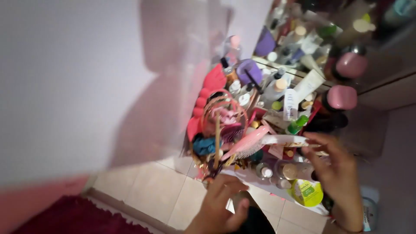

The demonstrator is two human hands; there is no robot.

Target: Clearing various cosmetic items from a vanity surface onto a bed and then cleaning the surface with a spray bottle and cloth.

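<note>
The left hand [219, 203] sits at about six o'clock in the view, fingers curled loosely inward with nothing clearly between them; its fingertips are just beside the foot of a wooden stick [216, 143], which rises toward twelve o'clock. The right hand [336, 173], at about four o'clock, is spread, its fingers touching or nearly touching a flat white oval piece [284, 140] lying at its ten o'clock; blur hides whether it grips it. A pink hairbrush [247, 145] lies between the hands. Toward one o'clock stand a white tube [290, 104] and a purple cup [249, 71] amid crowded bottles.
</note>
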